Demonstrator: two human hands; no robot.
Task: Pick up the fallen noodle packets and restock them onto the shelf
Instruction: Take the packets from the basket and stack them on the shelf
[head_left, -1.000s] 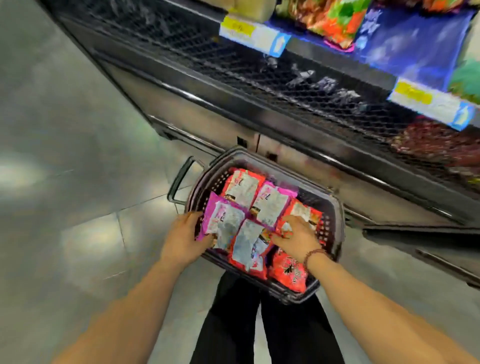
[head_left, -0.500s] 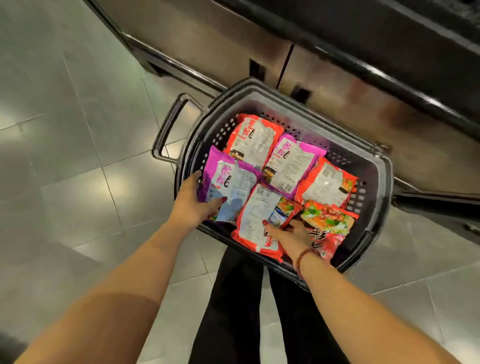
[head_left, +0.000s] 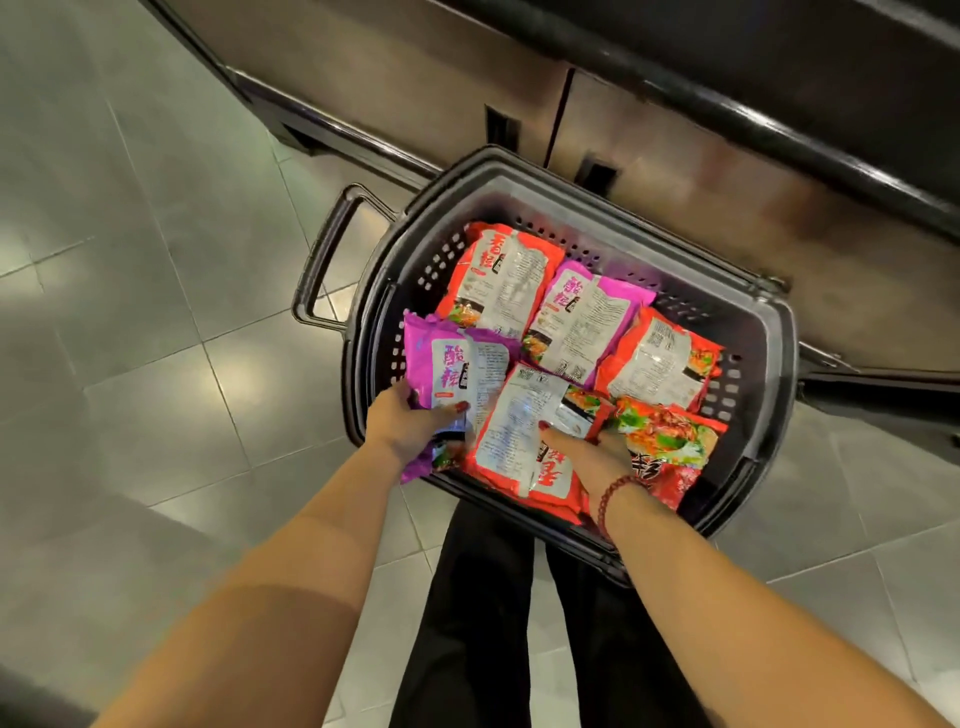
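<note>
While bent over the basket (head_left: 779, 358) on the floor (head_left: 156, 312), grips two noodle packets at once. Holds the purple packet (head_left: 447, 358) in the left hand (head_left: 405, 426), thumb on top and fingers curled under its near end, well out over the basket's near-left rim. Pinches the red packet (head_left: 511, 415) at its near edge with the right hand (head_left: 582, 457), thumb pressed on the white back; cannot tell how far the fingers reach beneath. Notes four further packets lying loose and overlapping in the basket. Finds nothing restocked yet; sees only the shelf's dark base unit (head_left: 415, 78). Judges a slip likely, given glossy film and end-only holds. Judges snagging possible too, given the close-lying face-up neighbour (head_left: 670, 441), liable to be dragged over the rim. Recommends lifting clear before turning to the shelf.
</note>
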